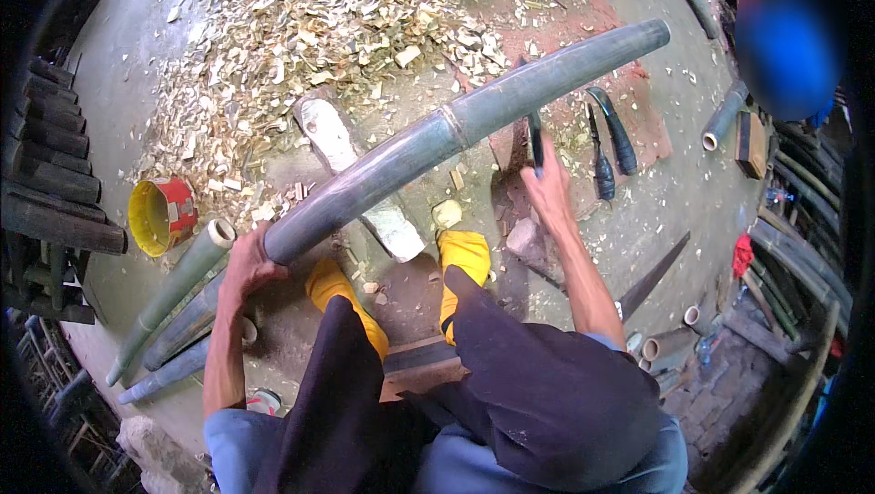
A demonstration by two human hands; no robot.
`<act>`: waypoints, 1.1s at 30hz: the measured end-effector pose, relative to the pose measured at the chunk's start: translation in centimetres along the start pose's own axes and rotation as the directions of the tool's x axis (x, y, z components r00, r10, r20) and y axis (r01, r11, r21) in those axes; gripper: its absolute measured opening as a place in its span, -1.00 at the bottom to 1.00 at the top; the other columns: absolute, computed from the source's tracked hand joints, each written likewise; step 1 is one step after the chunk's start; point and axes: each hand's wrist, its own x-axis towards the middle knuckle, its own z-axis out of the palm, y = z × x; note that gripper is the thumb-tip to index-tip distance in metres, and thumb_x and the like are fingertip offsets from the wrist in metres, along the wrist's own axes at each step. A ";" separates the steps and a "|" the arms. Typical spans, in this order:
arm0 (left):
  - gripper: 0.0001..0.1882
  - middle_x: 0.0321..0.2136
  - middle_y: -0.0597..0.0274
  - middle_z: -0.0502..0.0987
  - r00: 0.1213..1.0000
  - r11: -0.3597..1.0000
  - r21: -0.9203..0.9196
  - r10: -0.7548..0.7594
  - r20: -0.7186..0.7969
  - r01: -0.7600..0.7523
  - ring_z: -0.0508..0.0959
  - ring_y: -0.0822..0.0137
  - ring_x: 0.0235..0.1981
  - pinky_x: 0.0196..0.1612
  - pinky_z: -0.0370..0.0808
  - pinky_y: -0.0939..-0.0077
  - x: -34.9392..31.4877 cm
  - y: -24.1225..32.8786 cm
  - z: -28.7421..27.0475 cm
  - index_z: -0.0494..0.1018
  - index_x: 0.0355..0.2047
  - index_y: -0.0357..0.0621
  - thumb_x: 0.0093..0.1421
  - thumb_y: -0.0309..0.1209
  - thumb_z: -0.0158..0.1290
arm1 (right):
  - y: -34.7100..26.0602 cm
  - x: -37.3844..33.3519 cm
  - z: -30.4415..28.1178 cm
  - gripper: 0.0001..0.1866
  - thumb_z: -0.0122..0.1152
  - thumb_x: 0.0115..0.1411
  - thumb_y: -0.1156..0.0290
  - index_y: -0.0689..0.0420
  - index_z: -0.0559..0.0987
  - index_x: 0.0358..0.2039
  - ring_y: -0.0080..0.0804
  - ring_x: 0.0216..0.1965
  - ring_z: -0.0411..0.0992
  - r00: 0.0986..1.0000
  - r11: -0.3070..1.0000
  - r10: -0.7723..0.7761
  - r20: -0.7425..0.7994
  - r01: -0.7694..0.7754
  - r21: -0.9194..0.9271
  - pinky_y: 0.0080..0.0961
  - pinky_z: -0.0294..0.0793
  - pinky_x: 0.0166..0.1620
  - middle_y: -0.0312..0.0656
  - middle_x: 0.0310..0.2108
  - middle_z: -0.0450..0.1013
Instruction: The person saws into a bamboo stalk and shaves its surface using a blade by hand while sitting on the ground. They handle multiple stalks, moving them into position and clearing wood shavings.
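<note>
Dark trousers point(538, 385) fill the lower frame. Left hand point(248, 266) grips the bamboo pole point(456, 129) end at centre left; right hand point(550, 186) grips a knife point(535, 140) against it. Trimming appears underway; the next cut needs steady support.

Smooth, dull grey-green bamboo pole point(437, 143) lies over a rough pale wooden block point(351, 170), amid dry bamboo chips point(301, 29).

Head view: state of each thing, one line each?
Bamboo pole: lying tilted across the wooden block, near end held.
Left hand: grip closed on the pole's near end.
Right hand: grip closed on a dark blade-like tool, tip against the pole.
Wooden block: flat on the ground under the pole.
Yellow container: on its side, mouth open.
Bamboo chips: scattered in a heap.
</note>
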 end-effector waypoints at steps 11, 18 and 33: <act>-0.09 -0.29 0.08 0.45 0.994 0.998 -0.064 0.032 0.108 -0.025 0.44 0.02 -0.17 -0.12 0.38 0.22 0.2 -3.5 0.6 0.28 0.00 -0.08 -0.51 -0.39 0.34 | -4.6 -12.9 -4.9 -0.56 -0.07 0.25 0.40 0.19 0.26 0.14 -0.56 -0.45 0.42 0.941 0.724 0.196 0.277 -0.329 0.606 -0.60 0.46 -0.35 -0.22 -0.40 0.45; -0.20 -0.32 0.02 0.46 0.889 0.966 0.250 0.171 -0.424 -0.067 0.47 -0.05 -0.23 -0.17 0.42 0.16 -1.9 0.9 3.7 0.36 -0.10 -0.11 -0.50 -0.32 0.35 | -3.9 -5.3 -2.0 -0.78 -0.08 0.30 0.26 0.16 0.38 -0.32 -0.58 -0.70 0.38 0.936 0.738 0.124 0.330 -0.309 0.600 -0.63 0.38 -0.65 -0.27 -0.62 0.40; -0.35 -0.34 0.04 0.50 0.929 0.980 0.198 0.055 -0.365 0.020 0.51 -0.02 -0.25 -0.23 0.43 0.14 -2.2 0.6 3.7 0.36 -0.14 -0.07 -0.36 -0.31 0.27 | -4.2 -1.5 0.0 -0.77 -0.08 0.29 0.29 0.19 0.39 -0.37 -0.55 -0.72 0.37 0.964 0.821 0.147 0.221 -0.244 0.517 -0.54 0.37 -0.68 -0.27 -0.68 0.39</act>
